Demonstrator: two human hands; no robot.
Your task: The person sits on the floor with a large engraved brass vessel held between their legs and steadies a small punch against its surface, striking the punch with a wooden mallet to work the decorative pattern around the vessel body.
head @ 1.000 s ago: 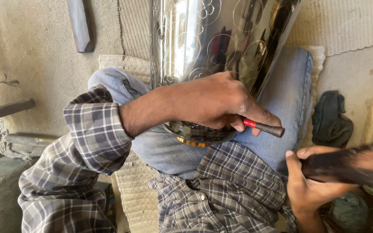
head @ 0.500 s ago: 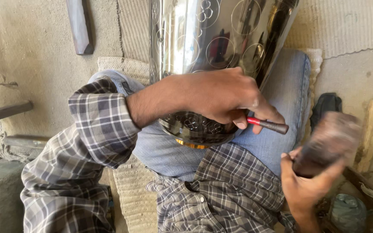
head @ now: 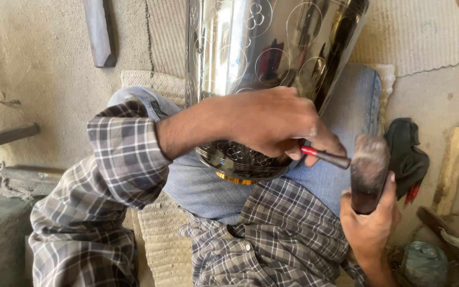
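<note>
The left hand reaches across from the left, forearm bare below a rolled plaid sleeve, knuckles up and fingers curled; its grip is clamped on a thin punch with a red band, whose dark end juts out to the right past the thumb. The hand rests against the lower edge of a large polished metal vessel, engraved with circles and small flower shapes, which lies across the person's lap on blue jeans with its brass-coloured rim toward the body. The right hand comes up from below, its grip closed around a dark wooden mallet whose head is just beside the punch's end; whether they touch cannot be told. Underneath is a dusty concrete floor with woven mats, a dark cloth and a wooden block at right, and a flat metal bar above left.
</note>
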